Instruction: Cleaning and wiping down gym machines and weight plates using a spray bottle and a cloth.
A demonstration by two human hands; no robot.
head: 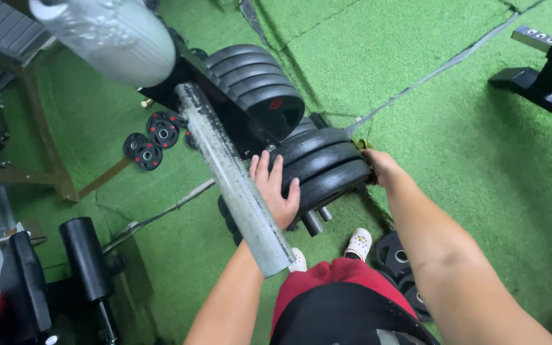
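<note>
Both hands (276, 191) on weight plates (324, 167)

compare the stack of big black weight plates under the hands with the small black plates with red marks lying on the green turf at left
The big black weight plates stand on edge, packed together on a rack peg; the small black plates with red marks lie flat and loose on the green turf. The big ones are much wider and thicker. The left hand and right hand press on the big stack; nothing touches the small ones. Both are round, black, with centre holes.
</note>
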